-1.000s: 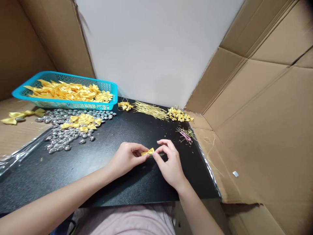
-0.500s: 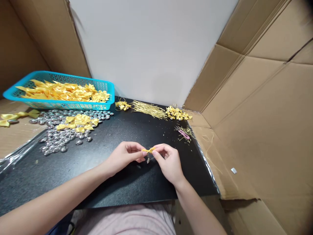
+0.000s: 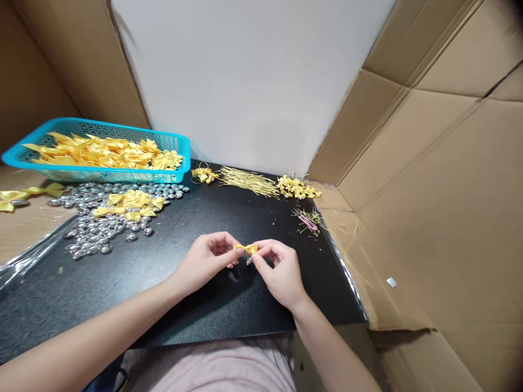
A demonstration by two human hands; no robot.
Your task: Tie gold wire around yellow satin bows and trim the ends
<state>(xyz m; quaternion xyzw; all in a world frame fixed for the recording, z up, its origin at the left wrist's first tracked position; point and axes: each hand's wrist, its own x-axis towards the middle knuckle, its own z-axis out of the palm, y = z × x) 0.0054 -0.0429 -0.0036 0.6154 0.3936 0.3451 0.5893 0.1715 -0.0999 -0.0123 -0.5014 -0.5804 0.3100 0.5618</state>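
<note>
A small yellow ribbon bow [image 3: 247,249] is held above the black tabletop between my two hands. My left hand [image 3: 216,255] pinches its left end with thumb and fingertips. At the bow's right end, my right hand [image 3: 280,268] is closed, thumb against fingers. A small silver bead [image 3: 249,261] hangs just under the bow, close to my right thumb. How the bead is fastened is too small to make out.
Left stands a blue basket [image 3: 186,158] of yellow bows, with silver beads [image 3: 96,228] and loose bows [image 3: 133,201] before it. Gold ties [image 3: 249,181] lie between beaded bow clusters [image 3: 298,188]. Pink snips [image 3: 306,220] rest at right near cardboard walls [image 3: 429,190].
The bow has tipped so more of its face shows. The silver bead has moved up nearer my right thumb. Both hands stay closed at about the same spot.
</note>
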